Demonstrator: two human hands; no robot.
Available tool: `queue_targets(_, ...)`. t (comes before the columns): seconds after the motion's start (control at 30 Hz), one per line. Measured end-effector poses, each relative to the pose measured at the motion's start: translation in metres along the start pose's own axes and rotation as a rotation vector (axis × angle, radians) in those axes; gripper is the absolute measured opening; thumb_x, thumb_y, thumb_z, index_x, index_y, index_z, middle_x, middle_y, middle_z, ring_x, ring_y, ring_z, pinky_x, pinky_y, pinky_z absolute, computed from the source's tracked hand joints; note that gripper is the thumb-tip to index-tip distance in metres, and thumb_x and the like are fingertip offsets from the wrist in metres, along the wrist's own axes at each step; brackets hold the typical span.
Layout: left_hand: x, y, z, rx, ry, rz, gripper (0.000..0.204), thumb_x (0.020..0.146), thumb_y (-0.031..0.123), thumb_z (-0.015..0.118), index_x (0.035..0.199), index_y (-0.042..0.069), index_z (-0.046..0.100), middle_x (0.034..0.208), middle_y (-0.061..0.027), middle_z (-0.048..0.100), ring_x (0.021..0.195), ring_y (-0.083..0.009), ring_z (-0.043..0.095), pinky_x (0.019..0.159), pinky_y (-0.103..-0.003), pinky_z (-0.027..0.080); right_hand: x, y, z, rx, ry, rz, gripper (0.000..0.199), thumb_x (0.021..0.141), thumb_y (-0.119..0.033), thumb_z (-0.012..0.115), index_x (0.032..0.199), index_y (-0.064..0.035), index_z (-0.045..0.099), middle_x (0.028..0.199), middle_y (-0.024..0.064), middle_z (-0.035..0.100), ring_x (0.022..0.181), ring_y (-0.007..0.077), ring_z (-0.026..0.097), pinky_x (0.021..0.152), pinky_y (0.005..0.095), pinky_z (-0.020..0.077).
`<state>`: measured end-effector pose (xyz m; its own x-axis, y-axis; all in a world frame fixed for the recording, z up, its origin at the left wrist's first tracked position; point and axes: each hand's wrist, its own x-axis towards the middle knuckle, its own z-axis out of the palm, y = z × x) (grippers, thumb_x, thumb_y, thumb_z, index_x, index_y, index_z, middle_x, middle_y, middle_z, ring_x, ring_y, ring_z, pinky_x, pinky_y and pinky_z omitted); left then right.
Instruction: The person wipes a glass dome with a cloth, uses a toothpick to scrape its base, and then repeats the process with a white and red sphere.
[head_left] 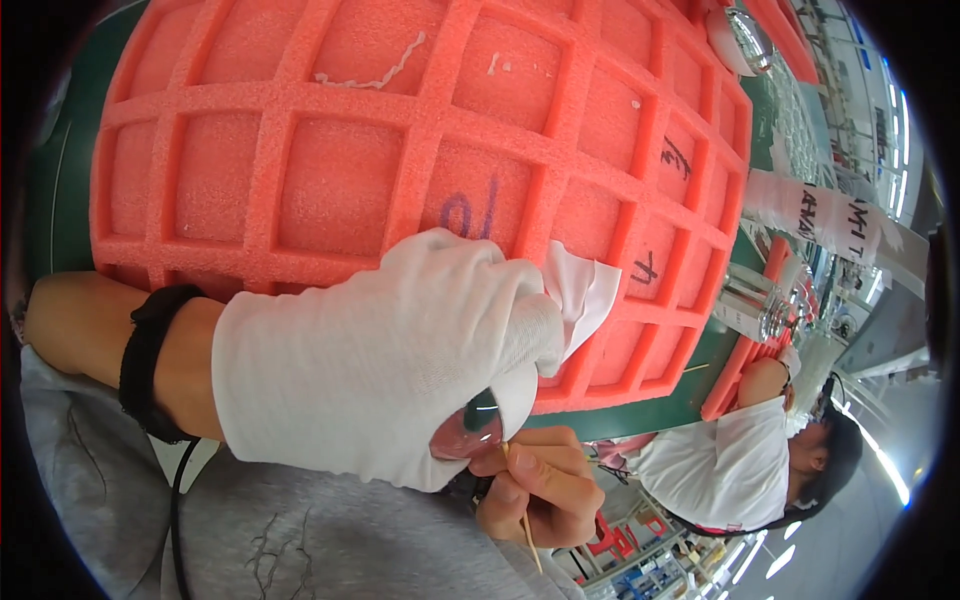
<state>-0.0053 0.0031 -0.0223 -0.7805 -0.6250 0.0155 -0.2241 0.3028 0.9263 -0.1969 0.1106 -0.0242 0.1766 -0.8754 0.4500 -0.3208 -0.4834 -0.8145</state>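
The left hand [385,355], in a white cloth glove, is curled shut around a small rounded clear glass piece [468,428] with a dark spot near its top, held close to the chest just below the near edge of a big coral-red foam tray with square pockets [330,130]; a bit of white wiping cloth [583,290] sticks out above the gloved fingers. The bare right hand [540,490] pinches a thin pale wooden stick [524,510] between closed fingertips, its tip at the glass piece. Judging by this, work on this one piece is under way, and how much is left cannot be told; the tray pockets in view look empty. Some pockets carry dark handwritten marks. To the right hang white paper labels with dark print [830,215], with more red trays and clear glass parts below them, near a person in a white shirt [735,465]
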Motion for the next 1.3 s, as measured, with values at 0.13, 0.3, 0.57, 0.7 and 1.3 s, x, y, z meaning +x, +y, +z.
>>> queue_targets(0.13, -0.003, 0.001, 0.001, 0.074, -0.013, -0.022, 0.054, 0.063, 0.021, 0.084, 0.111, 0.013, 0.062, 0.108, -0.0077, 0.056, 0.096, -0.0300, 0.054, 0.088, -0.041, 0.042, 0.005, -0.008, 0.004, -0.100, -0.007, 0.052, 0.018, 0.092, 0.003, 0.064, 0.107, 0.0094, 0.057, 0.073, 0.0133, 0.065, 0.060, 0.0183, 0.062, 0.059, 0.0258, 0.0477)
queue_targets(0.3, -0.001, 0.001, -0.002, 0.054, -0.008, -0.004, 0.054, 0.063, 0.021, 0.084, 0.112, 0.013, 0.062, 0.109, -0.0079, 0.055, 0.097, -0.0304, 0.053, 0.089, -0.041, 0.042, 0.004, -0.006, 0.010, -0.094, 0.047, 0.040, 0.014, 0.091, 0.004, 0.063, 0.104, 0.0091, 0.058, 0.070, 0.0115, 0.062, 0.059, 0.0175, 0.060, 0.058, 0.0258, 0.0472)
queue_targets(0.57, -0.003, 0.003, -0.001, 0.145, -0.003, 0.027, 0.054, 0.064, 0.024, 0.083, 0.112, 0.013, 0.062, 0.110, -0.0090, 0.055, 0.098, -0.0312, 0.053, 0.090, -0.042, 0.042, 0.004, -0.005, 0.016, -0.125, 0.082, 0.036, 0.012, 0.091, 0.004, 0.062, 0.102, 0.0087, 0.058, 0.068, 0.0103, 0.060, 0.056, 0.0153, 0.056, 0.056, 0.0253, 0.0460)
queue_targets(0.7, 0.000, 0.001, -0.005, 0.122, -0.066, 0.023, 0.053, 0.065, 0.024, 0.083, 0.112, 0.013, 0.062, 0.110, -0.0095, 0.054, 0.097, -0.0314, 0.053, 0.090, -0.042, 0.042, 0.008, -0.006, 0.017, -0.136, 0.084, 0.043, 0.012, 0.091, 0.005, 0.062, 0.102, 0.0091, 0.058, 0.067, 0.0099, 0.060, 0.055, 0.0147, 0.055, 0.056, 0.0251, 0.0451)
queue_targets(1.3, 0.001, 0.000, -0.002, -0.086, 0.039, 0.038, 0.052, 0.061, 0.014, 0.083, 0.106, 0.011, 0.058, 0.098, -0.0058, 0.056, 0.086, -0.0298, 0.055, 0.078, -0.041, 0.042, 0.003, 0.008, 0.010, 0.077, 0.075, 0.018, 0.011, 0.093, 0.002, 0.061, 0.101, 0.0072, 0.057, 0.070, 0.0102, 0.060, 0.054, 0.0140, 0.054, 0.055, 0.0244, 0.0435)
